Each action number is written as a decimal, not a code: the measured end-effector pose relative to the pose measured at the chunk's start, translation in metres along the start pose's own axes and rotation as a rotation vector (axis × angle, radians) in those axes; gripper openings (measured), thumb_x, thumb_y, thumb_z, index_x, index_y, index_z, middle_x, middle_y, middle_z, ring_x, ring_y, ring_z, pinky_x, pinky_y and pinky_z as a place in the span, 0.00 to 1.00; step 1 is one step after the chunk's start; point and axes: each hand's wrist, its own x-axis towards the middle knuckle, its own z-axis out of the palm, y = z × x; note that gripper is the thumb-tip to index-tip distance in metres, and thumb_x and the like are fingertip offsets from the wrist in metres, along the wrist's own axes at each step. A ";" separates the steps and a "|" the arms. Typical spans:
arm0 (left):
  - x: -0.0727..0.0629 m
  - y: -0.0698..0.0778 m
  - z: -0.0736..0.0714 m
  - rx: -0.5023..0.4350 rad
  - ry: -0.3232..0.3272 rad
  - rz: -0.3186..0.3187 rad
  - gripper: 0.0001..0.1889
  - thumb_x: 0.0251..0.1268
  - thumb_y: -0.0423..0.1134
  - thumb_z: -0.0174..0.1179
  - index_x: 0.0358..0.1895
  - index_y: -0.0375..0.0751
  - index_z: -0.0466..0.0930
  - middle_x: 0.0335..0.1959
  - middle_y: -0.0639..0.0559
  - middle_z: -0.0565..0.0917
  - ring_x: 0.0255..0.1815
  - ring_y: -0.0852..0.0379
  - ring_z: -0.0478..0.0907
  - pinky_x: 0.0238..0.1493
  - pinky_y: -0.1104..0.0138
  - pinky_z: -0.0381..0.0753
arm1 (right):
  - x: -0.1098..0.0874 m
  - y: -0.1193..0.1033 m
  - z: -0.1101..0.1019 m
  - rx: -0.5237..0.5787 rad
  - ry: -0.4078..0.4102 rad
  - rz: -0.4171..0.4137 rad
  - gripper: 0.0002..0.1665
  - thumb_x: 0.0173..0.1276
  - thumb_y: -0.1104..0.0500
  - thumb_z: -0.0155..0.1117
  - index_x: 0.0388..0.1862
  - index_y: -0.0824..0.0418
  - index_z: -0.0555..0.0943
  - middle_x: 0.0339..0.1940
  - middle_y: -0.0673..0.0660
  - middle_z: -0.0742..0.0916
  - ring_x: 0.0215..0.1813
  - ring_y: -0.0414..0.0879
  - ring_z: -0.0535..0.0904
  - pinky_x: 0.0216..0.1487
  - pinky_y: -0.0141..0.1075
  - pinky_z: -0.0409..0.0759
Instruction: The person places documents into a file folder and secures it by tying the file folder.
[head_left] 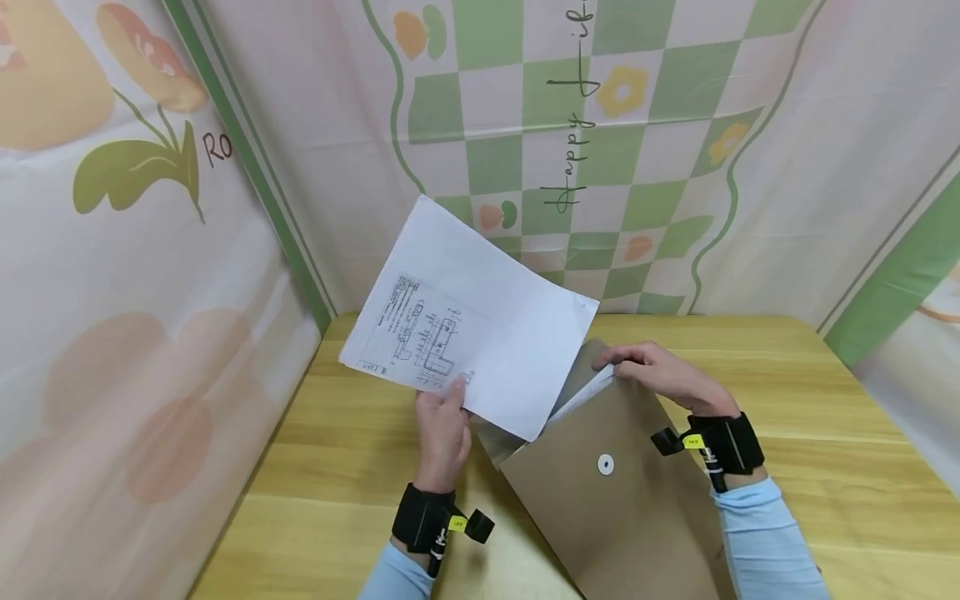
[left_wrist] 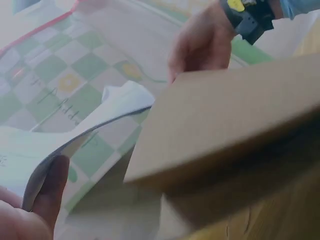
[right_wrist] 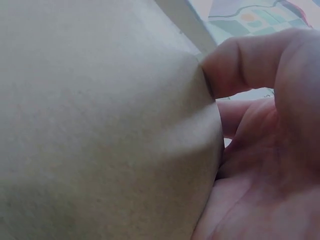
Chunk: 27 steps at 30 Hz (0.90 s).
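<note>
Between thumb and fingers, my left hand (head_left: 442, 437) pinches the lower edge of white paper (head_left: 517, 325) printed with a line drawing. The paper is tilted up, its lower right corner over the mouth of a brown paper envelope (head_left: 607, 525). My right hand (head_left: 667, 375) grips the envelope's upper right corner; the right wrist view shows the fingers (right_wrist: 245, 62) bent over its edge. A strip of white paper (head_left: 583, 395) shows inside the mouth. In the left wrist view the held paper (left_wrist: 122, 102) bows beside the envelope (left_wrist: 225, 110).
A wooden table (head_left: 300, 508) lies beneath the envelope. Behind it hangs a printed cloth (head_left: 495, 100) with green checks, and another cloth (head_left: 135, 333) with flowers covers the left side. A white round button (head_left: 606, 465) sits on the envelope's front.
</note>
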 end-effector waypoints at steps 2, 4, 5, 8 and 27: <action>0.000 -0.002 0.005 0.017 0.012 0.011 0.22 0.75 0.27 0.46 0.68 0.46 0.64 0.66 0.46 0.76 0.64 0.47 0.77 0.58 0.55 0.80 | 0.001 0.001 0.000 -0.005 0.002 -0.003 0.16 0.76 0.62 0.48 0.55 0.61 0.81 0.56 0.60 0.83 0.52 0.41 0.74 0.53 0.26 0.71; 0.000 -0.004 0.009 0.026 0.021 0.013 0.21 0.75 0.28 0.47 0.68 0.44 0.65 0.65 0.46 0.77 0.64 0.48 0.77 0.58 0.56 0.80 | 0.002 0.002 0.001 -0.011 0.004 -0.015 0.15 0.76 0.62 0.49 0.51 0.61 0.82 0.52 0.59 0.83 0.50 0.41 0.73 0.49 0.27 0.71; 0.000 -0.005 0.010 0.034 0.020 0.015 0.21 0.75 0.28 0.47 0.68 0.44 0.64 0.65 0.46 0.77 0.64 0.48 0.77 0.58 0.56 0.80 | 0.002 0.002 0.001 -0.015 0.005 -0.023 0.14 0.76 0.62 0.49 0.49 0.60 0.82 0.50 0.59 0.83 0.48 0.41 0.73 0.48 0.28 0.71; 0.000 -0.007 0.013 0.045 0.026 0.016 0.21 0.76 0.29 0.46 0.68 0.45 0.64 0.65 0.46 0.77 0.64 0.48 0.77 0.58 0.57 0.81 | 0.001 0.004 0.001 -0.023 -0.009 -0.045 0.12 0.76 0.62 0.50 0.47 0.59 0.83 0.47 0.58 0.83 0.46 0.42 0.73 0.45 0.30 0.71; -0.001 -0.014 0.028 0.153 -0.024 0.171 0.23 0.76 0.29 0.46 0.70 0.48 0.62 0.66 0.49 0.74 0.67 0.50 0.74 0.64 0.59 0.76 | -0.010 -0.001 -0.002 -0.084 -0.144 -0.085 0.28 0.74 0.56 0.56 0.70 0.65 0.70 0.74 0.70 0.68 0.73 0.69 0.61 0.59 0.23 0.70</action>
